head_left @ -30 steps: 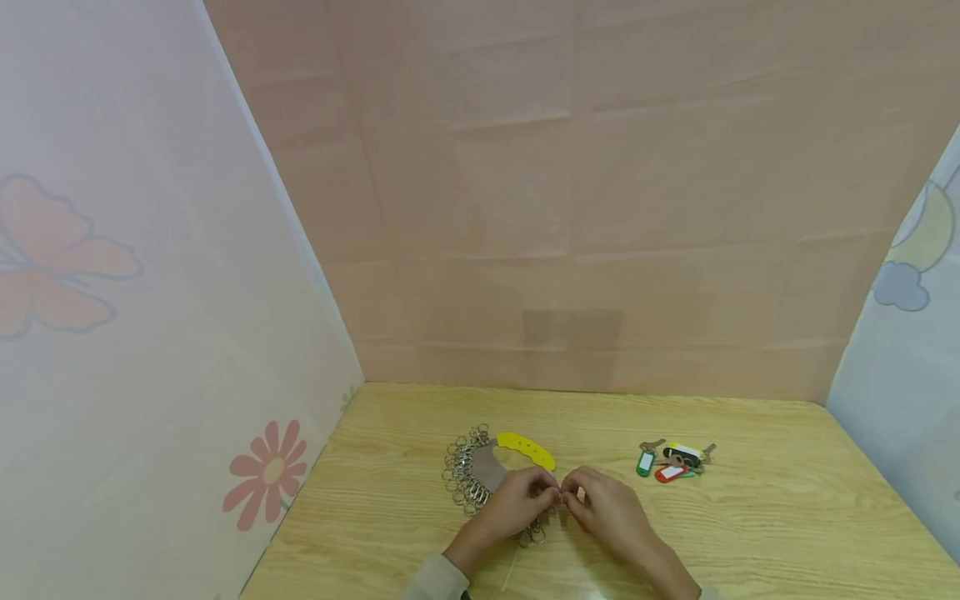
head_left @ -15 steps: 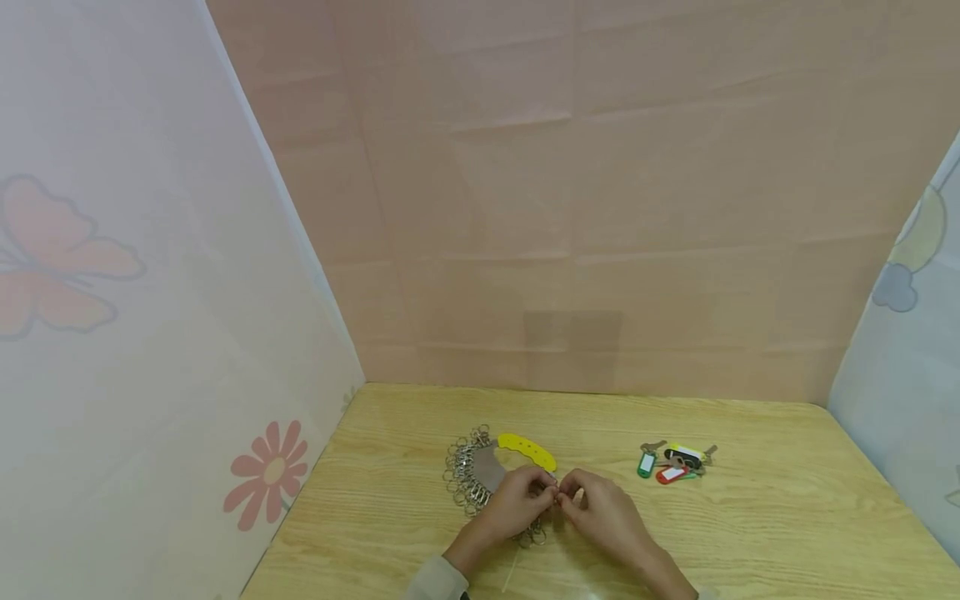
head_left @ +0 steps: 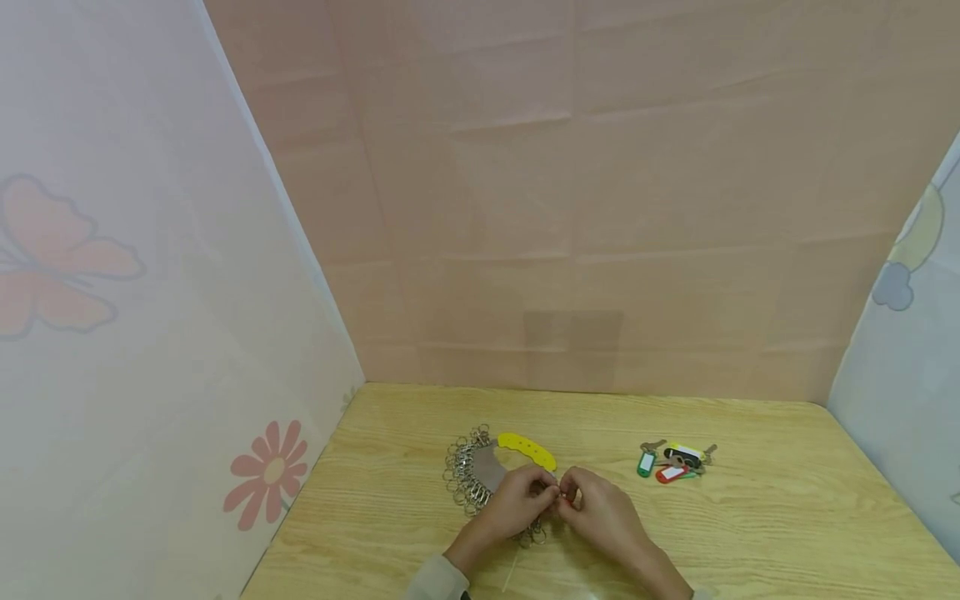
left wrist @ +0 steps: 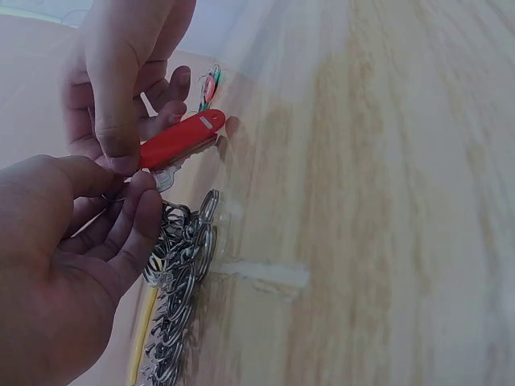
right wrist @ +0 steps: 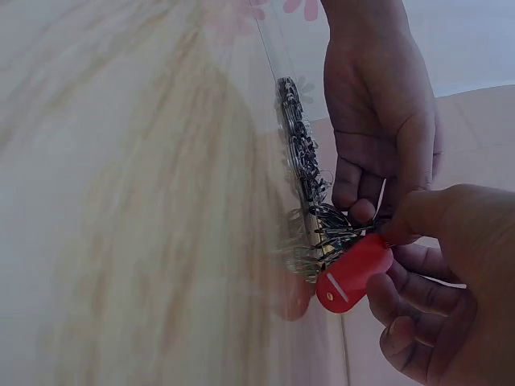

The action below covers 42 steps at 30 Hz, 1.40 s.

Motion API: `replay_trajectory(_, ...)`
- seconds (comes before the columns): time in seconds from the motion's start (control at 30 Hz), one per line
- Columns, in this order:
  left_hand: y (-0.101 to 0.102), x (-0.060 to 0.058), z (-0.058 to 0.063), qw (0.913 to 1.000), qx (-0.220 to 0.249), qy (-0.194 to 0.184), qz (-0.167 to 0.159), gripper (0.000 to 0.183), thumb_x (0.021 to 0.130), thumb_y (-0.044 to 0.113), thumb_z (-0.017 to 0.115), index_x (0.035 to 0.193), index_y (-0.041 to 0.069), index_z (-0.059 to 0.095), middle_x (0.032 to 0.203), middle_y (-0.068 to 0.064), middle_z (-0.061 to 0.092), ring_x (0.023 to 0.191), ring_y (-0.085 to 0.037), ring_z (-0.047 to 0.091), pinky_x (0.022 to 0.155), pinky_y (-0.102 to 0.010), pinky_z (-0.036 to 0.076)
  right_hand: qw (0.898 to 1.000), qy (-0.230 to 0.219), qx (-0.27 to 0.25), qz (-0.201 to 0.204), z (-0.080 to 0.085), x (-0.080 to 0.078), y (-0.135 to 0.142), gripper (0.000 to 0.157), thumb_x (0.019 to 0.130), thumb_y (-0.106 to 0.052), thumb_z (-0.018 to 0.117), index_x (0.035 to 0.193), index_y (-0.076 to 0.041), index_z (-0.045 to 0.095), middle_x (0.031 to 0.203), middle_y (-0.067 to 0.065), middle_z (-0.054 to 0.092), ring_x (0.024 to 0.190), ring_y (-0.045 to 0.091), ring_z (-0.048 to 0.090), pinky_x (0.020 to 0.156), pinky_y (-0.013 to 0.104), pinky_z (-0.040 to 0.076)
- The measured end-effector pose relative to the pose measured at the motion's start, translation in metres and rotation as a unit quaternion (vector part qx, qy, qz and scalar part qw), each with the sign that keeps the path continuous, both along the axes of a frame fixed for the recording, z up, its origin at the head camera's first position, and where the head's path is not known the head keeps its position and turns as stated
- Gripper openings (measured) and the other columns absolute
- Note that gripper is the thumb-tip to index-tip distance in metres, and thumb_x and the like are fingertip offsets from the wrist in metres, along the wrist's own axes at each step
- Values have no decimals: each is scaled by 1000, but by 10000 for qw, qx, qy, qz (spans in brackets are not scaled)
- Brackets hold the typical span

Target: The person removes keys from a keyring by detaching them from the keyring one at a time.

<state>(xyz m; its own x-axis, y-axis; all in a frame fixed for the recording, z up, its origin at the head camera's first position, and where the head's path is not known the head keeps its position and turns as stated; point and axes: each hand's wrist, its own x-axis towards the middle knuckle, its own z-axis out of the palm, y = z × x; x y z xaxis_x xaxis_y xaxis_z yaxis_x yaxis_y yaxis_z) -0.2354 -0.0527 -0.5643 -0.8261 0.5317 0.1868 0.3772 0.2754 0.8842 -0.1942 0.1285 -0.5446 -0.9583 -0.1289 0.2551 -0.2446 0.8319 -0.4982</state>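
Observation:
My left hand (head_left: pixel 516 502) and right hand (head_left: pixel 604 510) meet fingertip to fingertip at the near right end of a fan-shaped key holder plate (head_left: pixel 487 468), which has a yellow grip (head_left: pixel 527 450) and a row of metal rings (head_left: pixel 467 477). Between thumb and fingers, the right hand pinches the ring end of a red key tag (left wrist: pixel 183 138); a silver key (left wrist: pixel 187 161) hangs beside the tag. The left hand pinches a metal ring, mostly hidden by the fingers. In the right wrist view, the red tag (right wrist: pixel 354 272) slants down beside the clustered rings (right wrist: pixel 338 229).
To the right on the wood-grain table (head_left: pixel 780 517) lie a green key tag (head_left: pixel 647 463), a red key tag (head_left: pixel 671 473), and yellow and black tags (head_left: pixel 684 453) with keys. Behind stands a tan cloth wall (head_left: pixel 465 217); a patterned wall (head_left: pixel 187 333) rises on the left.
Both hands stay at the same spot with small finger movements. The right hand has shifted slightly left, and the red tag in its fingers has changed angle.

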Motion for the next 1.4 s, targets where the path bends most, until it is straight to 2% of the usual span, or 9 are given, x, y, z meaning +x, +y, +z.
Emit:
replay_trajectory(0.23, 1, 1, 2, 9998, -164, 103, 51, 13, 101, 26, 59, 102, 16, 67, 95, 8, 66, 77, 4, 58, 67, -17, 51, 9995, 274, 146, -62, 1, 2, 1, 27, 79, -21, 81, 78, -31, 56, 79, -17, 51, 53, -3, 38, 47, 18, 32)
replay_trajectory(0.43, 2, 1, 3, 9995, -246, 180, 70, 12, 101, 24, 58, 101, 16, 67, 92, 8, 66, 75, 4, 56, 66, -17, 50, 9993, 365, -32, -45, 3, 4, 3, 28, 79, -16, 81, 77, -30, 56, 86, -16, 53, 55, -3, 39, 48, 18, 34)
replay_trajectory(0.63, 2, 1, 2, 9992, -306, 228, 81, 12, 101, 24, 58, 101, 15, 66, 90, 9, 66, 73, 5, 56, 64, -17, 50, 9993, 188, -312, 30, 6, 4, 3, 27, 81, -15, 80, 77, -29, 57, 87, -15, 55, 56, -3, 41, 49, 17, 35)
replay_trajectory(0.83, 2, 1, 2, 9996, -226, 167, 1, 12, 102, 23, 57, 101, 14, 66, 88, 7, 66, 70, 3, 59, 62, -17, 51, 9989, 198, -411, 105, 7, 5, 4, 26, 82, -15, 80, 79, -28, 57, 86, -16, 54, 57, -4, 41, 50, 17, 36)
replay_trajectory(1.27, 1, -1, 2, 9996, -216, 177, -79, 13, 101, 26, 58, 102, 16, 66, 91, 10, 66, 73, 3, 60, 64, -17, 53, 9958, 629, -622, 227, 5, 4, 4, 28, 82, -13, 81, 79, -30, 59, 90, -17, 54, 59, -7, 42, 51, 17, 38)
replay_trajectory(1.4, 0, -1, 2, 9995, -171, 243, -113, 11, 100, 25, 61, 102, 16, 66, 93, 9, 66, 77, 2, 61, 66, -17, 53, 9955, 642, -652, 254, 3, 3, 5, 20, 84, -18, 80, 81, -27, 62, 91, -16, 53, 60, -6, 42, 52, 17, 38)
